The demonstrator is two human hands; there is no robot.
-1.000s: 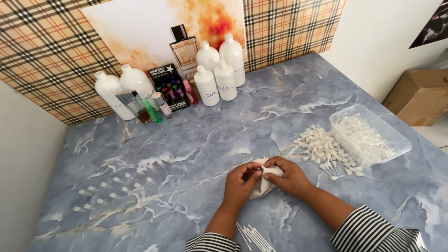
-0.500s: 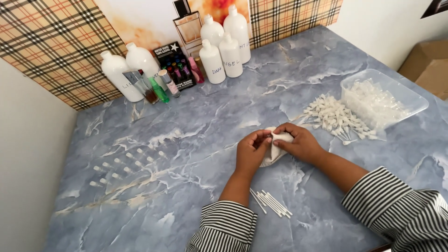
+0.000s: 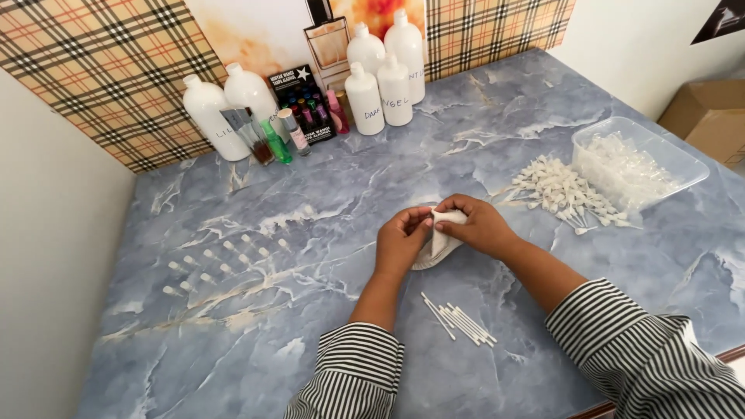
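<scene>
My left hand and my right hand meet at the middle of the blue marbled table. Together they pinch a small white packet, which droops down between them and touches the table. Both sets of fingers are closed on its top edge. A little bundle of thin white sticks lies just in front of my forearms. Striped sleeves cover both of my arms.
A heap of small white caps lies right of my hands, beside a clear plastic tub holding more. Tiny vials stand in rows at the left. White bottles, small coloured bottles and a dark box line the back wall.
The view has shifted, so my hands sit a little further right and lower in it. They stay closed on the white packet. Nothing else on the table has moved.
</scene>
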